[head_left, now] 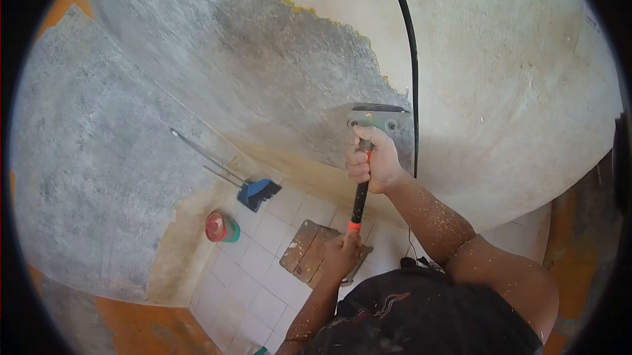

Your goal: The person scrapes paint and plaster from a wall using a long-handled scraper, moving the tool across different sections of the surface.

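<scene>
A long-handled scraper point(360, 202) with a black and orange-red handle is held in both my hands. Its wide metal head point(382, 116) lies against the wall at the border between bare grey and cream paint. My right hand point(374, 161) is wrapped round the handle just below the head. Lower down, my left hand point(342, 254) grips the handle's end. Pale flakes dot both forearms. The grey scraped area point(276, 58) spreads to the left of the head, and cream paint point(500, 78) covers the wall to the right.
A black cable point(411, 45) hangs down the wall right beside the scraper head. Below stands a wooden stool point(306, 249) on white floor tiles point(257, 289). Near the corner are a blue broom and dustpan point(257, 191) and a red and green bucket point(221, 227).
</scene>
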Action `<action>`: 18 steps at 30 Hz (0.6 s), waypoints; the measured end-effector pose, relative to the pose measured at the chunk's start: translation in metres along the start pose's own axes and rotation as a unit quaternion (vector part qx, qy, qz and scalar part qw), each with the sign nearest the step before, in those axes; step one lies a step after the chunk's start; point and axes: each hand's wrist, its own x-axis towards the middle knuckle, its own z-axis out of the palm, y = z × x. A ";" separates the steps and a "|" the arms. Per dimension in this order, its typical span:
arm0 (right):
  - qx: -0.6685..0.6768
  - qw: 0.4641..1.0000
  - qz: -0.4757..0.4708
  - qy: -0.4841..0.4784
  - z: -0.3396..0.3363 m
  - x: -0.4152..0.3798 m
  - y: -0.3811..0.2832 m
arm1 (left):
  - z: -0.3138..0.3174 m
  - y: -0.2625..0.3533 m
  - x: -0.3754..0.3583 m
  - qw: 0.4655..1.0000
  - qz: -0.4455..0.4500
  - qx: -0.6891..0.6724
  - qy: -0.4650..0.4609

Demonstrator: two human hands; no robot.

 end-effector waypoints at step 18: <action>-0.024 0.995 -0.094 -0.038 0.052 0.007 -0.033 | -0.027 0.039 0.030 0.989 0.079 -0.060 -0.106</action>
